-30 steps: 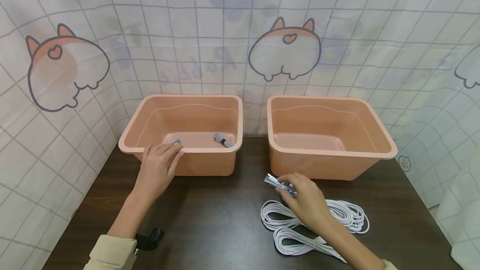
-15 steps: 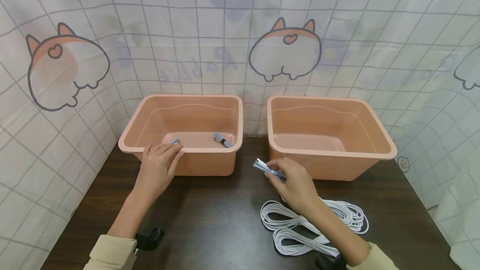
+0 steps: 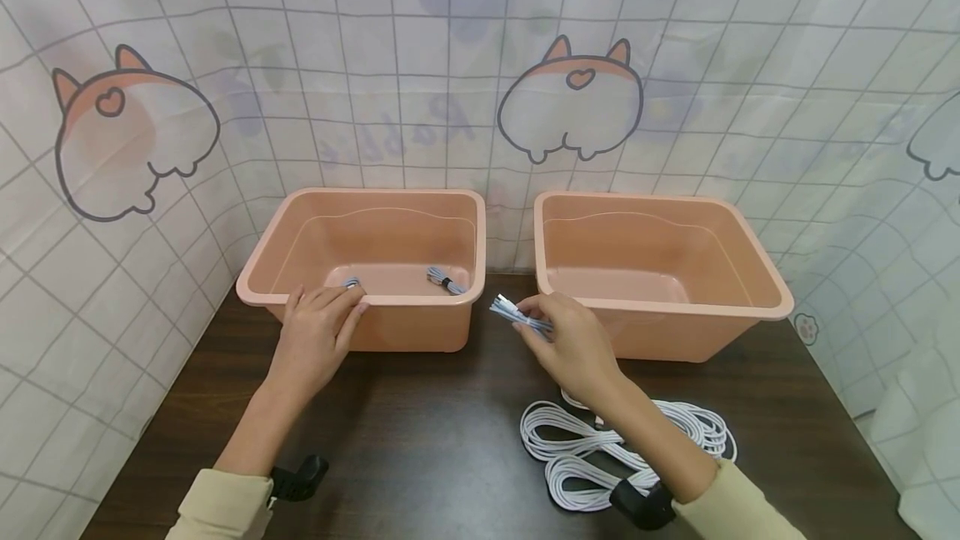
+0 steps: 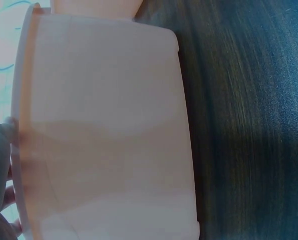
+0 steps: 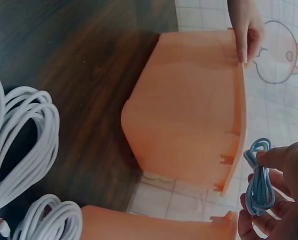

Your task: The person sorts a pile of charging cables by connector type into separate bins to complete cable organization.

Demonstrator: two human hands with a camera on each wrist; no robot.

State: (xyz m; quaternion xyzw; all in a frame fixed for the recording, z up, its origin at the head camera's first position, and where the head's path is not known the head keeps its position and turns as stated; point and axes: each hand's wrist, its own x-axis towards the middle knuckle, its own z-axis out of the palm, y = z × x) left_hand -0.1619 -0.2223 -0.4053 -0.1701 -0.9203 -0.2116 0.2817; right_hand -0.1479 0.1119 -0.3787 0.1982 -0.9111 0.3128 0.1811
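My left hand (image 3: 318, 336) holds the front rim of the left peach plastic bin (image 3: 367, 200), fingers over the edge and thumb on the near side. In the left wrist view its fingers (image 4: 8, 197) show at the rim. My right hand (image 3: 577, 340) pinches a small bundle of thin blue-grey cable (image 3: 517, 312), with pale connector ends, in front of the gap between the bins. The right wrist view shows that cable bundle (image 5: 260, 182) between thumb and fingers. Inside the left bin lie a similar cable bundle (image 3: 446, 280) with a black tie and another (image 3: 351, 282), mostly hidden.
A second peach bin (image 3: 660, 200) stands to the right. Thick white cable coils (image 3: 577, 482) lie on the dark wooden table (image 3: 420, 440) under my right forearm. Behind the bins hangs a white checked cloth (image 3: 420, 65) with cartoon prints.
My right hand has risen from above the white coils, moving left and away from me with the small cable bundle. My left hand has stayed on the bin's rim.
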